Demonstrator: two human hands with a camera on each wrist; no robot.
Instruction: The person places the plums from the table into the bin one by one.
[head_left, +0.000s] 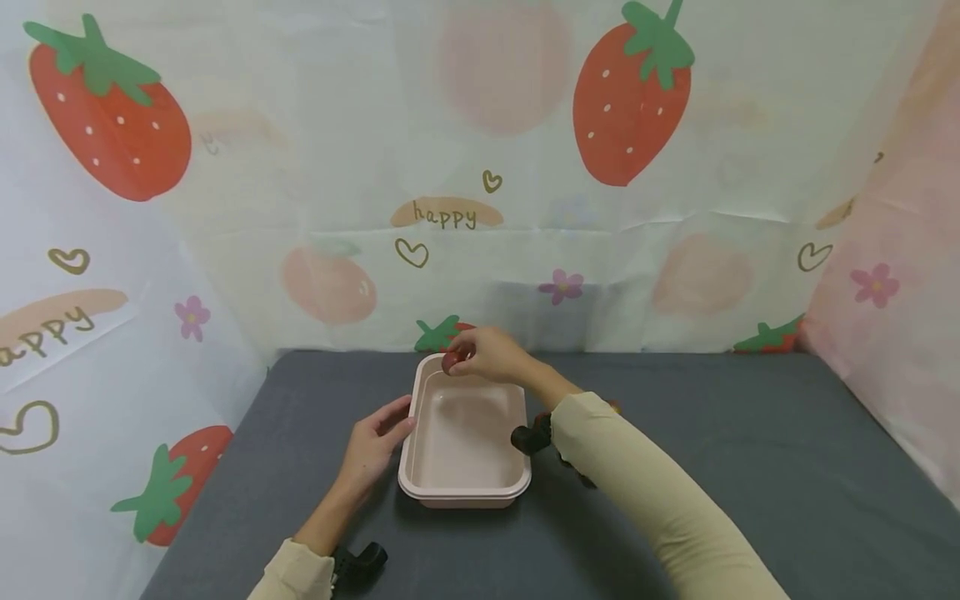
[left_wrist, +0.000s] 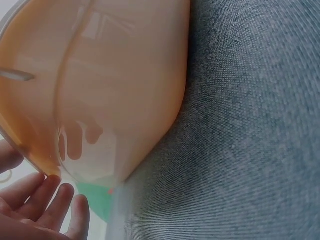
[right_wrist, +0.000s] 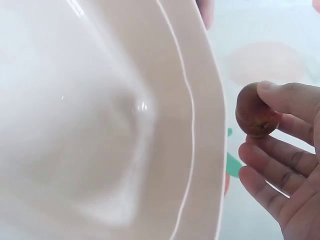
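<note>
In the head view a pale pink plastic box [head_left: 465, 442] stands uncovered on the dark cloth, its inside showing bare. My right hand [head_left: 491, 357] is over its far rim and pinches a small round dark-red fruit [right_wrist: 256, 111], like a plum, between thumb and fingers. Seen from the right wrist, the fruit is just outside the box's rim [right_wrist: 210, 120], held by the fingertips. My left hand [head_left: 378, 437] rests against the box's left side, fingers loosely extended. From the left wrist, its fingertips [left_wrist: 49, 184] are right at the rim.
A dark grey cloth [head_left: 750, 467] covers the table. Small red and orange things [head_left: 615, 407] peek out behind the right forearm, mostly hidden. Black wrist cameras sit on both cuffs, the right one [head_left: 528, 439] overlapping the box's right rim. A strawberry-print curtain [head_left: 337, 150] hangs behind.
</note>
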